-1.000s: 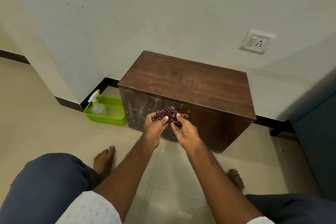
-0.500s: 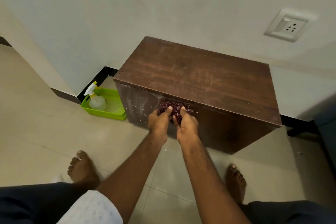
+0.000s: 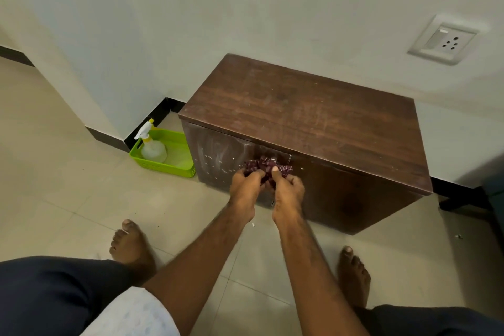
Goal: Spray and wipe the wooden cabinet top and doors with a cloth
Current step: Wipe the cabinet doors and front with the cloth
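Observation:
A low dark wooden cabinet [image 3: 308,114] stands against the wall, its top bare. White spray droplets speckle its left door [image 3: 215,155]. A bunched maroon patterned cloth [image 3: 266,165] is held in front of the doors, near the seam between them. My left hand [image 3: 245,185] and my right hand [image 3: 287,188] both grip it from below, side by side. A spray bottle [image 3: 152,144] with a white and yellow head stands in a green tray left of the cabinet.
The green tray [image 3: 177,165] sits on the tiled floor in the wall corner. My bare feet [image 3: 131,245] are on the floor before the cabinet. A wall socket [image 3: 443,39] is up right. Dark furniture [image 3: 491,191] stands at the right edge.
My view has moved closer to the cabinet. Both hands have drawn together on the bunched cloth and moved nearer the doors. My feet have shifted on the floor.

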